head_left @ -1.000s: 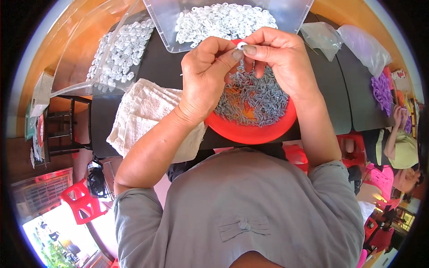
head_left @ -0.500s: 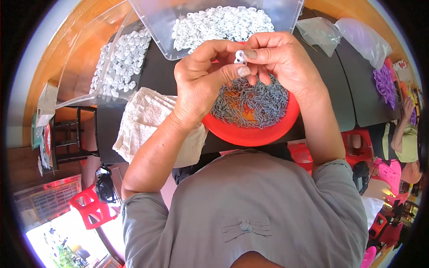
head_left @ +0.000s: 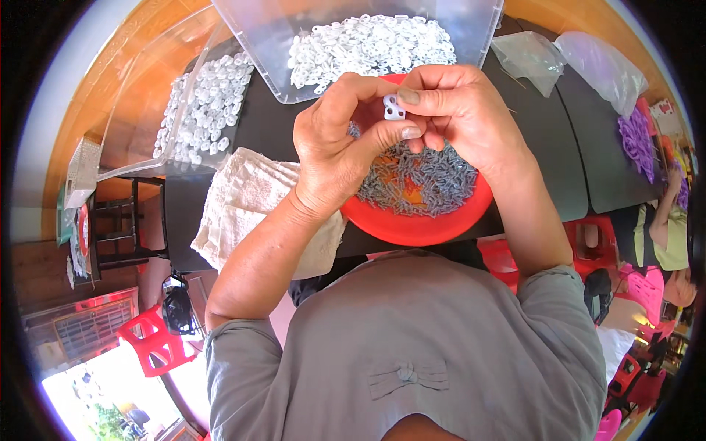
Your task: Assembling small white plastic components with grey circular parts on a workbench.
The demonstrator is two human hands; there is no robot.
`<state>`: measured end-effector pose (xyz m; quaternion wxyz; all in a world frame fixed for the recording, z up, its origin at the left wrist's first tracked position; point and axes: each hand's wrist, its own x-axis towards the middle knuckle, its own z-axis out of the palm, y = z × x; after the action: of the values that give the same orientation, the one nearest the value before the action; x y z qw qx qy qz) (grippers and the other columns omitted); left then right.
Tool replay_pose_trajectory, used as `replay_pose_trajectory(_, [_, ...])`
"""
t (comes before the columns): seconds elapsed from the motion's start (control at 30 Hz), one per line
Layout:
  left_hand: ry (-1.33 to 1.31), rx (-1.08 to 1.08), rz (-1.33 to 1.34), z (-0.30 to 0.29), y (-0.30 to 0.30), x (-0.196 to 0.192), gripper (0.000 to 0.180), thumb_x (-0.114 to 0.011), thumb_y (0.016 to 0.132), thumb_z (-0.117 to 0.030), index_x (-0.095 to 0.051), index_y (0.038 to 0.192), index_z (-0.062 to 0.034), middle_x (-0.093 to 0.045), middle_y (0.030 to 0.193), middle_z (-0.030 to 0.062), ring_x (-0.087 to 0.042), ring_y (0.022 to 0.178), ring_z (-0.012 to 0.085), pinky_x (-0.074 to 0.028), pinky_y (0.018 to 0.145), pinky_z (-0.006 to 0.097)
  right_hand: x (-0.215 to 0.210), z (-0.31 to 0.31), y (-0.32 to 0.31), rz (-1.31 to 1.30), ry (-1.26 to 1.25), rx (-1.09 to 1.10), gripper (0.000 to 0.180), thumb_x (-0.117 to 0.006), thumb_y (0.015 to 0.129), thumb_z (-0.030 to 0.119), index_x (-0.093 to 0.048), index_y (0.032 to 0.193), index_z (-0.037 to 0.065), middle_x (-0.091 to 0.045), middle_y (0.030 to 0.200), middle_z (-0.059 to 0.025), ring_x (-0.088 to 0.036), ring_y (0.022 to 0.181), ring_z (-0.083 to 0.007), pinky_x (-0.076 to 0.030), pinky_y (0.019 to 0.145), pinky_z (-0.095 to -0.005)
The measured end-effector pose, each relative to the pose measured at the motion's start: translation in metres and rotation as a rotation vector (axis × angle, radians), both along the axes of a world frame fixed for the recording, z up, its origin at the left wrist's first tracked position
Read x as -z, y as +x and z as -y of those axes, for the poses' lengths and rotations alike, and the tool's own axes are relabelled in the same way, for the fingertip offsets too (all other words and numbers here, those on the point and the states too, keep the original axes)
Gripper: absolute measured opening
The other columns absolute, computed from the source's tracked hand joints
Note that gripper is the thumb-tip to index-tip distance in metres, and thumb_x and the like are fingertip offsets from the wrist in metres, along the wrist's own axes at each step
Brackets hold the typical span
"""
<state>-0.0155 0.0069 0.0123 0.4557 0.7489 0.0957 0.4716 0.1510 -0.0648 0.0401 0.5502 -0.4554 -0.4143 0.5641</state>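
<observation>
Above the red bowl [head_left: 412, 228], white clip [head_left: 394, 107] seemingly between both hands' fingertips [head_left: 409, 96].

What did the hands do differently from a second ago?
Hardly anything. Both hands stay together above the red bowl, fingers still pinching the small white piece. The view shifted a bit, so the clear tub sits nearer the top edge. The towel stayed put.

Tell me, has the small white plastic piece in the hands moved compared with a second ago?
Cannot tell. The small white plastic piece sits over the far rim of the round red bowl as before; the head camera shifted, so any slight move is unclear.
</observation>
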Motion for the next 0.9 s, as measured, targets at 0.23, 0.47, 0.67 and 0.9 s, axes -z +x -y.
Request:
replay_pose_trajectory(0.23, [0.172, -0.06, -0.006, -0.0045, -0.0055, 0.0028, 0.026, -0.077, 0.075, 0.001, -0.062, 0.096, -0.0003, -0.066, 0.082, 0.0051, -0.066, 0.069, 0.0104, -0.052, 0.061, 0.022, -0.0019, 0.0024, -0.0058, -0.079, 0.002, -0.032, 0.018, -0.068, 0.087, 0.015, -0.067, 0.087, -0.003, -0.062, 0.065, -0.0057, -0.056, 0.048, -0.011, -0.037, 0.041, -0.0188])
replay_pose_trajectory(0.47, [-0.05, 0.181, 0.108, 0.0001, -0.005, -0.0006, 0.017, -0.071, 0.079, 0.008, -0.06, 0.091, 0.0048, -0.067, 0.077, 0.0107, -0.07, 0.07, 0.0186, -0.057, 0.061, 0.026, 0.0, 0.0, -0.0002, -0.013, -0.009, -0.13, 0.019, -0.066, 0.089, 0.015, -0.06, 0.081, -0.001, -0.059, 0.064, -0.0063, -0.055, 0.049, -0.0109, -0.033, 0.04, -0.0182])
replay_pose_trajectory(0.67, [-0.099, 0.211, 0.105, -0.0005, -0.0054, -0.0016, 0.013, -0.07, 0.079, 0.009, -0.061, 0.088, 0.0053, -0.067, 0.076, 0.0123, -0.07, 0.069, 0.0189, -0.059, 0.063, 0.027, 0.0016, 0.0003, -0.0027, -0.107, -0.032, -0.139, 0.017, -0.066, 0.088, 0.013, -0.061, 0.081, -0.002, -0.06, 0.065, -0.0069, -0.054, 0.048, -0.01, -0.031, 0.039, -0.0168])
replay_pose_trajectory(0.9, [-0.088, 0.223, 0.087, 0.0, -0.0072, -0.0021, 0.013, -0.07, 0.08, 0.01, -0.061, 0.088, 0.0048, -0.067, 0.077, 0.0122, -0.07, 0.071, 0.0187, -0.06, 0.064, 0.028, 0.0039, -0.0002, -0.0024, -0.092, 0.001, -0.171, 0.016, -0.064, 0.088, 0.012, -0.062, 0.082, -0.003, -0.06, 0.065, -0.0068, -0.053, 0.049, -0.0092, -0.03, 0.039, -0.0167])
